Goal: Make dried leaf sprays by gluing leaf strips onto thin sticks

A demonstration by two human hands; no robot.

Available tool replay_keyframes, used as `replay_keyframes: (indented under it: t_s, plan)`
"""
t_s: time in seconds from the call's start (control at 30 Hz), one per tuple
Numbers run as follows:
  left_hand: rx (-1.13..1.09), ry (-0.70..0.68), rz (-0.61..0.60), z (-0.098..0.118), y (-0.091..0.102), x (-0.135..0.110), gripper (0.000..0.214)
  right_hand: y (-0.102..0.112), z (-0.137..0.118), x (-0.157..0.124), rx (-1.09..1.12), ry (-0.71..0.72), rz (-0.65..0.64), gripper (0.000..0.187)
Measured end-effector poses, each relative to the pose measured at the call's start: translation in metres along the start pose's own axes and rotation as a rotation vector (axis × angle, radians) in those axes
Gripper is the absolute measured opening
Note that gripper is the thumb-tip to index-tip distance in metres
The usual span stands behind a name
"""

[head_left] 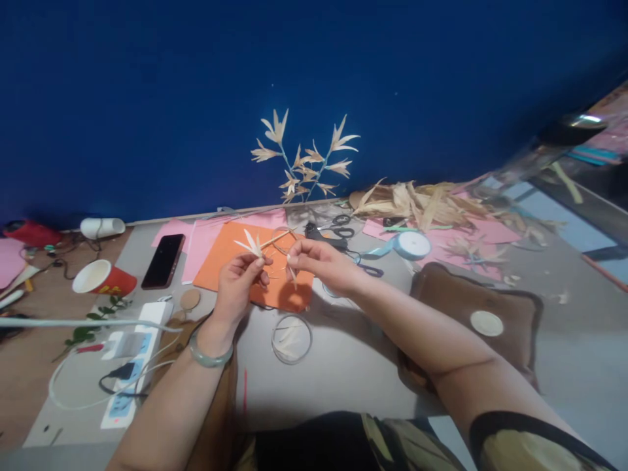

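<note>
My left hand pinches a small pale flower made of husk strips, its pointed petals fanning up past the fingertips. To its right, my right hand is closed, thumb against forefinger, on a thin pale strip that hangs below the fingers; whether it is husk cannot be made out. Both hands are above an orange sheet. Below them lies a wire ring with pale petal pieces inside. Behind stands a branch of finished husk flowers with blue-wrapped stems.
Scissors and a light-blue ribbon roll lie right of my hands, with dried corn husks behind. A brown cushion is at right. On the left are a phone, a red paper cup and a power strip with cables.
</note>
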State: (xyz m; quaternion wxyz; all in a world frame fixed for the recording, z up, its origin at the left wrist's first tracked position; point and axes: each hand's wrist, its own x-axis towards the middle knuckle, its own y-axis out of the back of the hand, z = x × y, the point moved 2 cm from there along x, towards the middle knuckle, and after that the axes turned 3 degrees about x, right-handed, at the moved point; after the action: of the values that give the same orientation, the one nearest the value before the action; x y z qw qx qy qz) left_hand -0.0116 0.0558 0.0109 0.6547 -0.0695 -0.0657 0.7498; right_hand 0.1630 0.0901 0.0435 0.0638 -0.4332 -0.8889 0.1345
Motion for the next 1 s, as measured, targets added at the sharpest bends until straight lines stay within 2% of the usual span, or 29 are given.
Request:
replay_keyframes:
  t_s: [0.17, 0.33, 1.0]
  plan:
    - [0.018, -0.007, -0.038, 0.001, -0.004, -0.003, 0.018, 0.003, -0.008, -0.003, -0.156, 0.08, 0.077, 0.015]
    - [0.013, -0.043, -0.057, 0.0, -0.006, -0.006, 0.015, 0.002, -0.012, -0.002, -0.283, 0.177, 0.058, 0.016]
    - [0.09, -0.046, -0.031, -0.005, -0.009, -0.012, 0.013, 0.005, -0.017, -0.004, -0.41, 0.164, 0.122, 0.009]
